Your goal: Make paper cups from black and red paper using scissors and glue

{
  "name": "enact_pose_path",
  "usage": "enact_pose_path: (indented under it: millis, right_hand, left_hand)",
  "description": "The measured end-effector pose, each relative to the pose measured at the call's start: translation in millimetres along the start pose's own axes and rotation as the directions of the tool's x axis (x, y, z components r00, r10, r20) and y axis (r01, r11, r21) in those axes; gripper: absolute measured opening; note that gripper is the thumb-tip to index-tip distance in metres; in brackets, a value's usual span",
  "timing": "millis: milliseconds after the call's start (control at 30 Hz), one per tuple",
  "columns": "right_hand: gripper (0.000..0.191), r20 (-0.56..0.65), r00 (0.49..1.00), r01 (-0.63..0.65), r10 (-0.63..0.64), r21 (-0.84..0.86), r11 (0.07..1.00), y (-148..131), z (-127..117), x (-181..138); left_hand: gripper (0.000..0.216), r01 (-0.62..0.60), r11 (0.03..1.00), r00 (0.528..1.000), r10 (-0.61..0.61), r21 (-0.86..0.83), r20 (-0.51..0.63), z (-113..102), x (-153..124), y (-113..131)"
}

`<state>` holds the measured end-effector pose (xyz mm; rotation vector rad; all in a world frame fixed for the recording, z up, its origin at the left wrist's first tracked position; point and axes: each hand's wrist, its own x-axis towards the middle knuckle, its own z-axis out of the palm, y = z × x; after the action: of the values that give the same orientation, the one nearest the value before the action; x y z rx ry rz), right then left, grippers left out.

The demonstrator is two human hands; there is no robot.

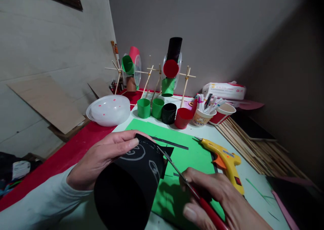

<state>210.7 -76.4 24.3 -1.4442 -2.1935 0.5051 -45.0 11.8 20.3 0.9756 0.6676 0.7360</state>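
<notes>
My left hand (pixel 101 154) grips a black paper tube (pixel 145 179) by its far end, thumb on the outside. Pale drawn outlines mark the tube's side, and its wide opening faces me. In my right hand (pixel 220 189) is a pair of scissors (pixel 174 167) with red handles. The blades reach the tube's far edge, where a flap of black paper sticks out to the right. Under both hands lies a green sheet (pixel 191 160), with a thin black strip (pixel 174 143) on it.
A yellow glue gun (pixel 225 157) lies to the right, near wooden sticks (pixel 243 144). Behind the sheet stand green, black and red paper cups (pixel 184 118), a pen-filled cup (pixel 201 118) and a white plastic bowl (pixel 111 110). Stick frames carrying paper tubes (pixel 170 69) rise at the back.
</notes>
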Motion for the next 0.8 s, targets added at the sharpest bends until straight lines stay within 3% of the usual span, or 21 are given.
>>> enact_pose_path:
  millis: [233, 467, 667, 800]
  right_hand:
    - [0.035, 0.064, 0.998, -0.005, 0.0, 0.073, 0.997, 1.5, 1.8, 1.1]
    - [0.03, 0.047, 0.997, -0.061, 0.058, 0.071, 0.996, -2.9, 6.4, -0.4]
    - [0.03, 0.042, 0.998, -0.048, 0.045, 0.082, 0.996, -2.5, 7.3, 2.5]
    - [0.033, 0.011, 0.999, -0.04, 0.039, 0.084, 0.996, -0.9, 8.8, 2.3]
  left_hand:
    - [0.019, 0.123, 0.992, 0.984, -0.116, -0.04, 0.132, -13.3, 8.5, 5.3]
    - [0.023, 0.119, 0.991, 0.993, -0.117, -0.057, 0.031, -5.5, 5.3, -1.3]
    - [0.021, 0.127, 0.987, 0.987, -0.117, -0.094, 0.109, 4.0, 6.6, -6.4]
    - [0.02, 0.069, 0.993, 0.997, -0.066, -0.095, 0.04, 10.3, 5.9, -10.5]
